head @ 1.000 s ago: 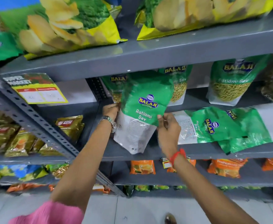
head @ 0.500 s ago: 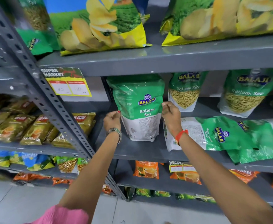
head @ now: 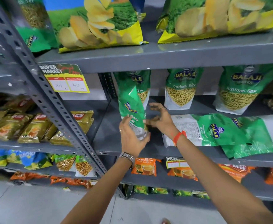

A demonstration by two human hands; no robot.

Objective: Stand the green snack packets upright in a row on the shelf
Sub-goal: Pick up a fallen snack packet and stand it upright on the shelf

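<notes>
My left hand (head: 131, 137) grips the lower part of a green Ratlami Sev packet (head: 130, 105), which stands turned edge-on and slightly tilted at the left end of the grey middle shelf (head: 106, 133). My right hand (head: 162, 121) hovers just right of it with fingers spread, fingertips at the packet's edge. Behind it one green packet (head: 143, 81) stands upright, partly hidden. Two more upright packets (head: 181, 90) (head: 239, 92) stand along the back. Two green packets (head: 211, 129) (head: 255, 141) lie flat on the shelf's front right.
A perforated grey upright post (head: 52, 110) borders the shelf's left side, with a yellow price tag (head: 64, 79) on it. Large chip bags (head: 98, 25) sit on the shelf above. Orange packets (head: 144, 166) fill the shelf below, gold packets (head: 19, 126) the left bay.
The packet faced front between both hands; now it is turned edge-on. My left hand moved onto its lower part, and my right hand has let go and spread its fingers.
</notes>
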